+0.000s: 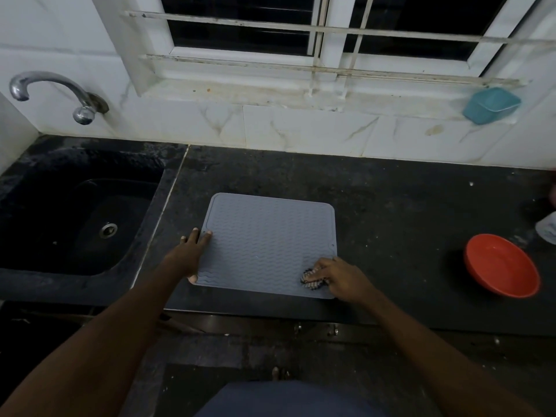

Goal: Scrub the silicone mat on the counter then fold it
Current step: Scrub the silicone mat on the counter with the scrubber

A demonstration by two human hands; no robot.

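Here, mat [270,242] flat, left hand [191,251] pinning edge, right hand [340,276] gripping scrubber [311,279]

A dark speckled stone table [391,191] runs along a wall of white marble-veined tiles [301,130]. Set into its left end is a black sink [75,212] with a metal drain [108,229], and a curved chrome tap [54,91] juts from the wall above it. Over the tiles sits a white-framed window [325,34] with horizontal white bars [240,22]; the panes are black, and the sill [240,91] is stained and grimy. The light is dim and cool. Below the front edge of the stone top are dark cabinet fronts with small metal handles [332,330].
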